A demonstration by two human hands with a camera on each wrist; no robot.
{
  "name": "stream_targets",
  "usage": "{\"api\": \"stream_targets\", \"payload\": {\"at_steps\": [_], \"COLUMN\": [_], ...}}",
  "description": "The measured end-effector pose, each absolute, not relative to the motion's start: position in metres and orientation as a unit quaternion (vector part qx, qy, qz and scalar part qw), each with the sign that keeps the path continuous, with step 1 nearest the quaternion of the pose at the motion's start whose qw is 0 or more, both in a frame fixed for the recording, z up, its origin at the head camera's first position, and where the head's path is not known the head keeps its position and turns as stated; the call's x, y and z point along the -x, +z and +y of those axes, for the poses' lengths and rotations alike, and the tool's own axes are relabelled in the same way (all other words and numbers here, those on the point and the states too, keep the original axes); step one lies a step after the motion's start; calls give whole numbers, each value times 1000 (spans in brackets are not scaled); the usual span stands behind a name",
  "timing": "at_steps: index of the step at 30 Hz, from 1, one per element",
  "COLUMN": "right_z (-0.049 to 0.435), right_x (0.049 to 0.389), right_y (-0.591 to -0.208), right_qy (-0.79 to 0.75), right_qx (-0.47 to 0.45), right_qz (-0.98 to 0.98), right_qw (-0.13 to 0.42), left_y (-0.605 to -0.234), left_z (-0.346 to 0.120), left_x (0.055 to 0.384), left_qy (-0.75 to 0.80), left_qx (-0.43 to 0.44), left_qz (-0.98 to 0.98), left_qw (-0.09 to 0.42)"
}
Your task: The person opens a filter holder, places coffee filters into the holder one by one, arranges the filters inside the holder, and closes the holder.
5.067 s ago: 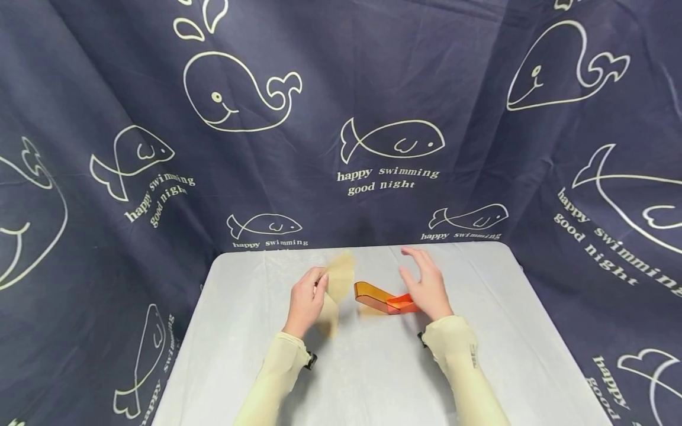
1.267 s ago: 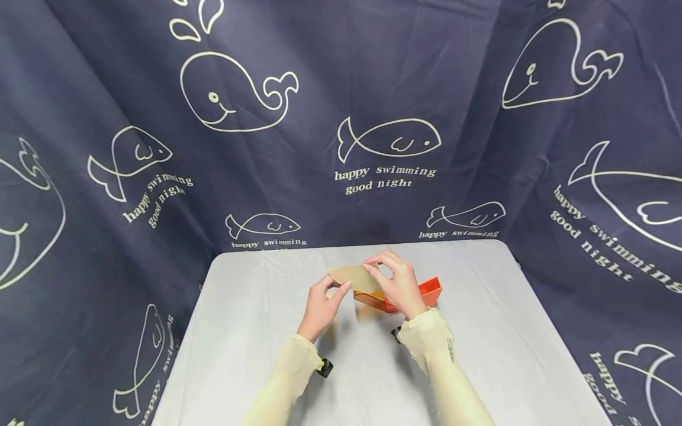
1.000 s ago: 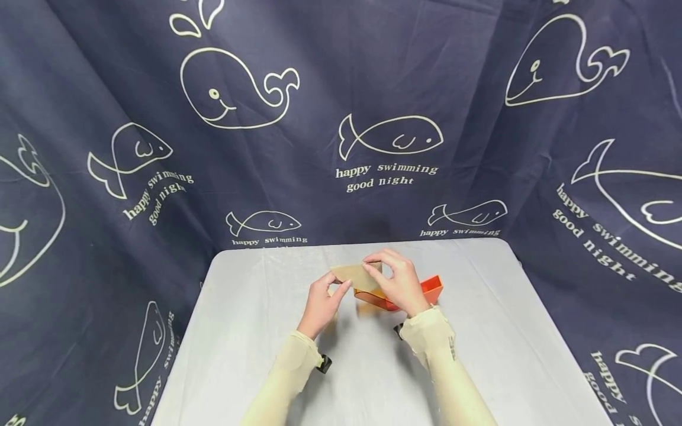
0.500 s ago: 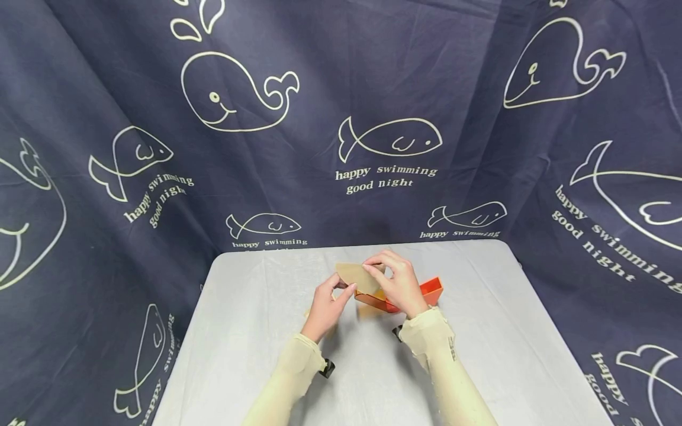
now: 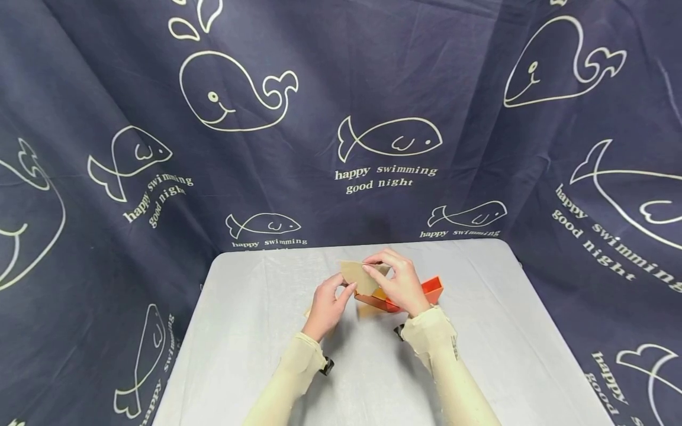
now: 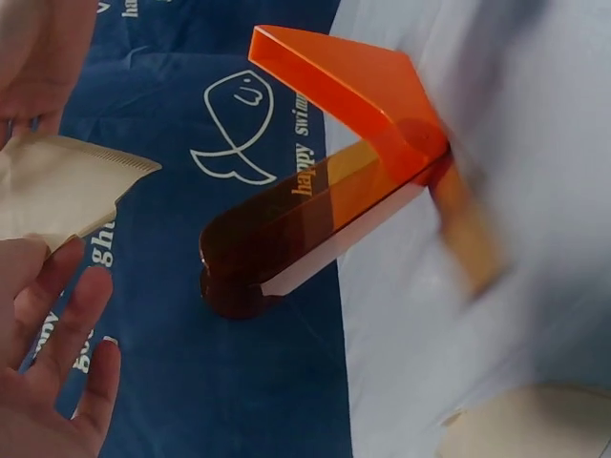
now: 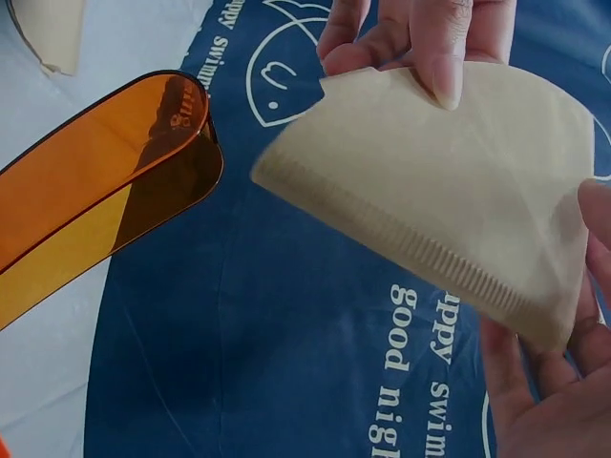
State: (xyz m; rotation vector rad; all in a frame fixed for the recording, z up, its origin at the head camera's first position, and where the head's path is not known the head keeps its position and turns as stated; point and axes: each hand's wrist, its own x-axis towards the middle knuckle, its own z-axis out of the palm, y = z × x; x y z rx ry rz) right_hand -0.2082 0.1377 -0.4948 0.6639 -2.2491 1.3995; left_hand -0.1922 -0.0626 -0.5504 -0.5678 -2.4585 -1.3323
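A tan paper coffee filter [image 5: 356,276] with a crimped edge is held up between both hands, above and in front of a transparent amber-orange holder [image 5: 434,290]. My left hand [image 5: 326,305] pinches its lower left side; in the right wrist view the left thumb lies flat over the filter [image 7: 516,181]. The right hand [image 5: 403,285] grips the opposite end, thumb on the near face. Part of the holder is hidden behind the right hand in the head view. The left wrist view shows its bright orange box end [image 6: 348,81] and the long darker arm [image 6: 286,229].
More tan filter paper [image 6: 530,425] lies on the white table [image 5: 256,284] to the left of the holder, mostly behind the left hand in the head view. A dark blue curtain [image 5: 319,207] printed with fish and whales stands around the back and sides.
Five seconds ago the left hand held filter paper at the left and the right hand was by the holder. Now both hold one filter; over the last second it tilted and the left hand shifted slightly right.
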Motion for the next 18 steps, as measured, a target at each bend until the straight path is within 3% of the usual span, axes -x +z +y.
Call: {"api": "stream_targets", "payload": {"at_steps": [5, 12, 18], "right_z": [138, 138, 140], "right_x": [209, 206, 201], "right_y": [-495, -494, -490], "right_qy": [504, 540, 558], "right_qx": [-245, -212, -182], "right_qz": [-802, -793, -793], "right_qw": [205, 187, 163], "left_y": [-548, -549, -546], "left_z": [-64, -68, -75], "left_x": [192, 193, 196], "left_qy": [-431, -478, -463], "left_qx": [215, 195, 203], "left_qz": [-864, -849, -850], "left_qw": [149, 111, 148]}}
